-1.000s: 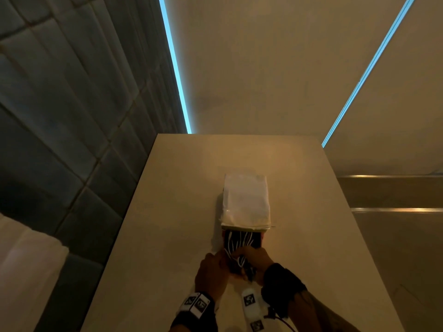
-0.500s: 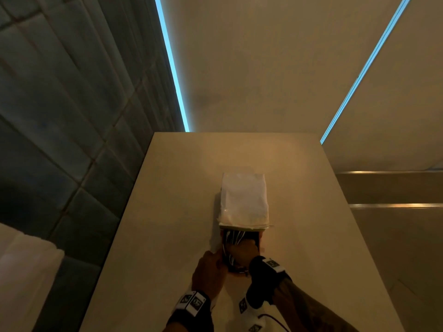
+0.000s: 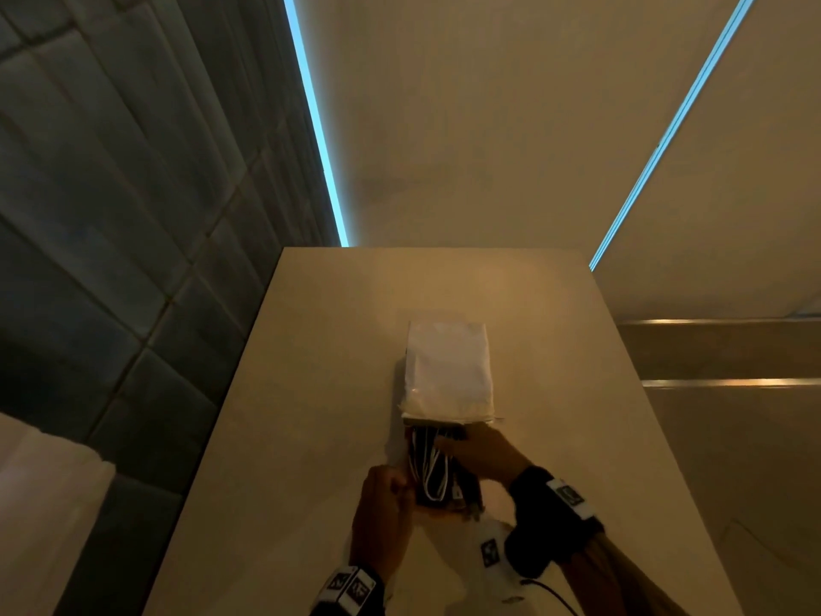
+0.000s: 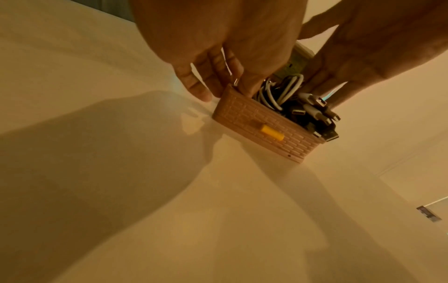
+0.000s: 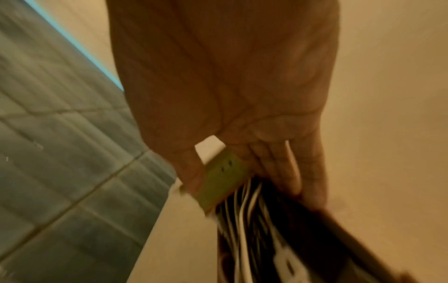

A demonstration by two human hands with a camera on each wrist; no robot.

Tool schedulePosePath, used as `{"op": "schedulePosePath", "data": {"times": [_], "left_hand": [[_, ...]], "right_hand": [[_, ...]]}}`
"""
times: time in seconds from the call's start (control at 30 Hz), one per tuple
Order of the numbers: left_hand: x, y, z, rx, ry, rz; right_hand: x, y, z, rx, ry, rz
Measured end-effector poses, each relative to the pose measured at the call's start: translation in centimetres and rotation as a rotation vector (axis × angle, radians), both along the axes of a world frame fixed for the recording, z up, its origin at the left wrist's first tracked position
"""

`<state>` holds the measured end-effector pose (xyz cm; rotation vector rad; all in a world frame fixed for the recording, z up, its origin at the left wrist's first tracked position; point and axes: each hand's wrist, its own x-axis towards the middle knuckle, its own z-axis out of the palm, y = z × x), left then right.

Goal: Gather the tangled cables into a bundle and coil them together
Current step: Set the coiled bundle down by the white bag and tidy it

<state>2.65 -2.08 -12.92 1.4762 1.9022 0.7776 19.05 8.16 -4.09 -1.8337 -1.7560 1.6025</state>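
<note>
A small pink brick-patterned box (image 4: pixel 261 124) with a yellow latch sits on the beige table (image 3: pixel 311 437). Black and white cables (image 3: pixel 433 469) (image 4: pixel 286 93) (image 5: pixel 244 220) lie packed inside, their plugs sticking out over the near right corner. My left hand (image 3: pixel 391 491) (image 4: pixel 225 90) pinches the box's left wall, thumb inside and fingers outside. My right hand (image 3: pixel 471 446) (image 4: pixel 339 72) (image 5: pixel 271 164) reaches over the far right of the box, its fingers fairly straight against the cables beside the lid.
The box's white lid (image 3: pixel 448 371) stands open just beyond the cables. A dark padded wall (image 3: pixel 111 215) runs along the table's left edge. A white object (image 3: pixel 35 504) sits low at the left. The table drops off on the right.
My right hand has moved from the near end of the cables to the far end by the lid, its wrist swinging right. The left hand stays on the box's left side.
</note>
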Motion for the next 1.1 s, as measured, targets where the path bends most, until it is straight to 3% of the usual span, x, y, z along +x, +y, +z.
{"op": "schedulePosePath", "data": {"times": [0.1,0.17,0.3,0.63,0.83,0.93,1.1], "left_hand": [[-0.5,-0.1,-0.3,0.087,-0.008,-0.038],[-0.7,-0.1,-0.2,0.130,-0.015,-0.077],[-0.3,0.2,1.2,0.060,-0.022,-0.149],[0.0,1.9,0.8,-0.020,0.003,-0.137],[-0.3,1.5,1.1,0.001,-0.041,-0.112],[0.6,1.2,2.3,-0.050,0.051,-0.131],[1.6,2.0,2.6,-0.180,0.135,-0.128]], "right_hand": [[3.3,-0.4,-0.4,0.152,-0.110,-0.091],[4.7,-1.5,-1.5,0.149,-0.202,-0.064],[5.3,-3.5,-3.6,0.015,-0.089,-0.076],[3.1,-4.4,-6.4,0.184,-0.152,-0.278],[3.8,-4.6,-6.3,0.185,-0.041,-0.276],[4.5,-5.4,-5.8,0.120,0.071,-0.221],[4.0,-5.4,-5.5,0.103,0.061,-0.178]]}}
